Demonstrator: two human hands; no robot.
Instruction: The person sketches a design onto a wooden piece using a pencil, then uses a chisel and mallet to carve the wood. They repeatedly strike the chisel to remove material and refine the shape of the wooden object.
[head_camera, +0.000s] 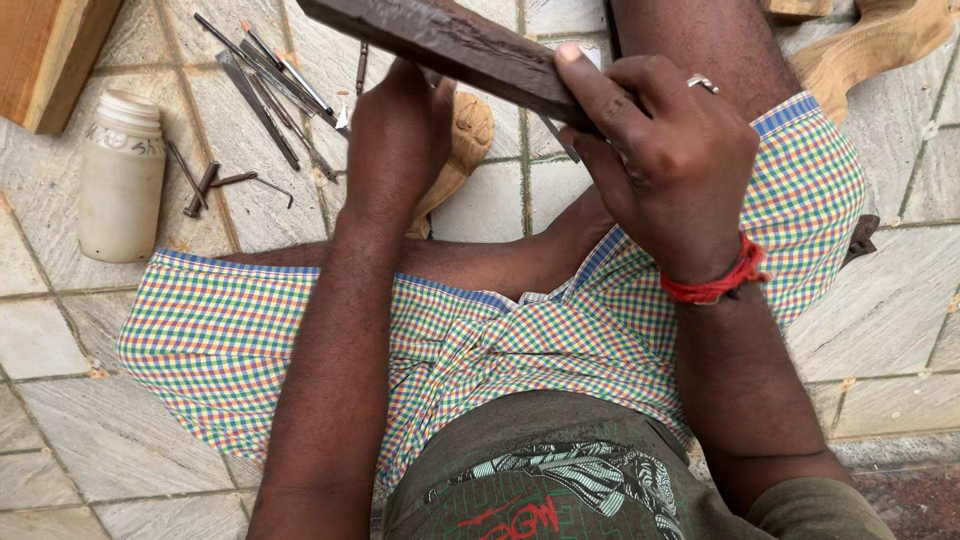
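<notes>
We look down on a person seated cross-legged on a stone tile floor (900, 300), checked cloth (480, 340) over the lap.

Right hand (665, 165): fingers clamped on a dark wood slat (450, 45), thumb across its near face, the rest curled round the lower edge. A ring sits on one finger and a red thread band (715, 282) on the wrist. The slat runs tilted from 11 o'clock down towards 3 o'clock, held above the knees at the 12 o'clock side of the view.

Left hand (400, 130): seen from the back, fingers together and curled, just under the slat. A pale carved wood piece (460, 155) shows at its 3 o'clock side, its lower end reaching down to the leg; we cannot tell whether the hand grips it or only rests against it.

Container: one white plastic jar (120, 175) with lid on, upright on the floor at 9 o'clock, well apart from both hands. Contents not visible through the wall.

Between jar and left hand, at 11 o'clock, a fan of metal chisels (270, 75) lies on the tiles, with a few nails (205, 185) just beside the jar. A light wood plank (50, 55) is at 10 o'clock, and another pale carved piece (870, 45) at 1 o'clock.
</notes>
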